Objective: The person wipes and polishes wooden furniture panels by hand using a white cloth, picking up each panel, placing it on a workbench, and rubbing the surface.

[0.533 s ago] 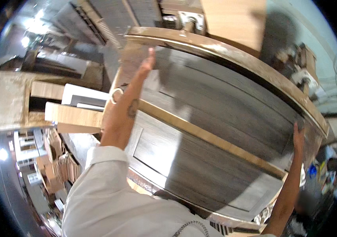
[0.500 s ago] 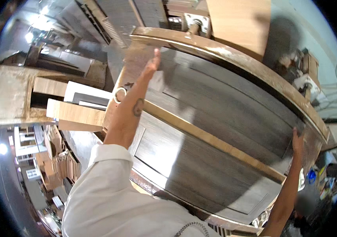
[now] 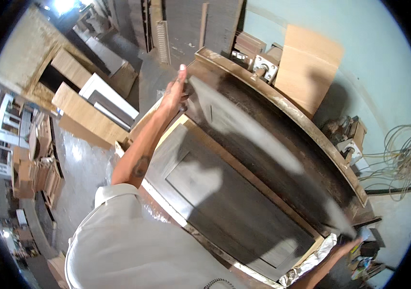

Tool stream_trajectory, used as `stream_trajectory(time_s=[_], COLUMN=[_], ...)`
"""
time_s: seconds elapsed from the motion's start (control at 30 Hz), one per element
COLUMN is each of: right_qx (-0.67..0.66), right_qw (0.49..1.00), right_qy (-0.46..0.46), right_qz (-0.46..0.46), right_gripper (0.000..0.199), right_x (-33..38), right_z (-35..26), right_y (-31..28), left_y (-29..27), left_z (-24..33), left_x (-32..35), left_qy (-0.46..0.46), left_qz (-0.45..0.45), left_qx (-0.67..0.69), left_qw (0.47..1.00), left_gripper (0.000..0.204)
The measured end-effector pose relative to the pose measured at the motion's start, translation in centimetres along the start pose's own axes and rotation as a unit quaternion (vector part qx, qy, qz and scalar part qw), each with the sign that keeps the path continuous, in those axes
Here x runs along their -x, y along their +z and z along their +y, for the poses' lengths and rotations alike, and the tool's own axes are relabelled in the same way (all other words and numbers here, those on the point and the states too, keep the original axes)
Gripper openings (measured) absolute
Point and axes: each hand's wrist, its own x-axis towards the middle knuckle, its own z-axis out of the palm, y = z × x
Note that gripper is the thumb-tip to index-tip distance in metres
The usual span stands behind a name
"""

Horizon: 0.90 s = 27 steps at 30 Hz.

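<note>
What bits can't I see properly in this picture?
In the head view:
Tilted grey panel: blurred; its back faces away.
Right hand: blurred, so its grip is unclear.
Chain: cut off by the lower edge.
Clutter beyond the right hand: too small and dark to name.

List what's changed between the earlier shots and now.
The far grey panel, flat before, is now tipped up steeply, baring brown bench surface behind it. Left hand and right hand are at its opposite ends; exact grip is unclear. The view has turned too. The nearer grey panel stayed lying flat.
</note>
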Motion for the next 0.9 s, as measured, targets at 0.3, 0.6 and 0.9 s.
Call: stream_trajectory(time_s=[0.3,0.6,0.9], right_qx=[-0.140,-0.023,0.499], right_qw=[0.988,0.999,0.856], right_qy=[0.057,-0.023,-0.110], right_qz=[0.036,0.002,-0.079], right_gripper=[0.057,0.051,0.051], right_x=[13.3,11.9,21.8], right_z=[2.7,14.7,14.3], right_y=[-16.6,-27.5,-24.3], left_y=[-14.3,-18.6,-20.7], left_z=[-7.3,-21.3,-25.1], left_x=[13.1,12.9,16.3], left_qy=[0.042,0.073,0.158], left_qz=[-0.015,0.002,-0.003], left_qx=[0.340,0.123,-0.301], left_qw=[0.940,0.990,0.941], left_gripper=[0.046,0.049,0.063])
